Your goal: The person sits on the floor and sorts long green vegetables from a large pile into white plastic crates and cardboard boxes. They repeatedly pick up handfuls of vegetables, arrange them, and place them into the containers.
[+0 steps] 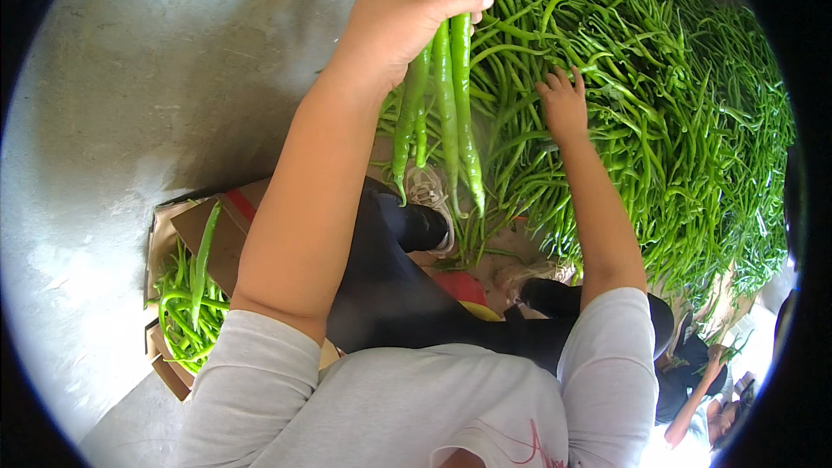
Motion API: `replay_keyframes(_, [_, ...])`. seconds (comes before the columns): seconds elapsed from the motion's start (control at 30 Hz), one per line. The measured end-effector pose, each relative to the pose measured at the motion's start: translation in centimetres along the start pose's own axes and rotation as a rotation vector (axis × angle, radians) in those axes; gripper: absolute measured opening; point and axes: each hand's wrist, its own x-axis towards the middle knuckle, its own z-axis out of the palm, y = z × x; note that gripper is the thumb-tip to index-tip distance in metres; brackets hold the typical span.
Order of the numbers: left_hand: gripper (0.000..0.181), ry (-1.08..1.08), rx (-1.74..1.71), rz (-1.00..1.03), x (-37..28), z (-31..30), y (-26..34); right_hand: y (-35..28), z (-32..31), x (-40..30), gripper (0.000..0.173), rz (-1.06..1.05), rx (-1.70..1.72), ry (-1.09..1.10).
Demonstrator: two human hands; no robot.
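Note:
My left hand [416,19] is raised at the top middle, closed around a bunch of long green chili peppers [444,58]. Their tapered ends hang down over my shoe, while their upper ends run out of the top of the picture. My right hand [564,104] rests on the near left side of a large heap of the same peppers [656,117], its fingers apart and its palm turned away. I see no pepper clearly gripped in it.
At my left side stands a cardboard box [221,221] with green peppers [195,312] inside. My shoes [429,198] are close to the heap's edge. Another person [699,390] sits at the lower right, peppers in hand. Concrete floor [130,91] lies to the left.

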Motion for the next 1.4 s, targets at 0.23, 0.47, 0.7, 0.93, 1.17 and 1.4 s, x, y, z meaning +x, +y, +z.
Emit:
replay_keyframes(0.23, [0.026, 0.053, -0.134, 0.017, -0.1, -1.0, 0.2, -0.7, -10.5, 0.6, 0.028, 0.626, 0.989, 0.155])
replay_keyframes(0.47, [0.025, -0.008, -0.152, -0.066, -0.8, 1.3, -0.2, -2.1, -15.3, -1.8, 0.04, 0.46, 2.485, 0.073])
replay_keyframes(0.7, [0.021, -0.005, -0.1, -0.001, -1.0, 1.4, -0.6, -3.7, -16.3, -4.4, 0.035, 0.537, 2.351, 0.058])
replay_keyframes(0.93, [0.03, 0.091, -0.139, 0.06, -0.5, -1.1, -0.1, -5.8, -3.4, -13.3, 0.021, 1.024, 1.671, -0.335])
replay_keyframes(1.17, [0.021, 0.177, -0.052, 0.049, -1.7, -1.1, 0.9, -8.0, 2.1, -11.8, 0.028, 0.738, 0.755, -0.087])
replay_keyframes(1.4, [0.025, 0.099, -0.108, 0.03, 0.0, -1.4, -0.2, -6.9, 3.2, -6.1, 0.032, 0.319, 0.12, -0.3])
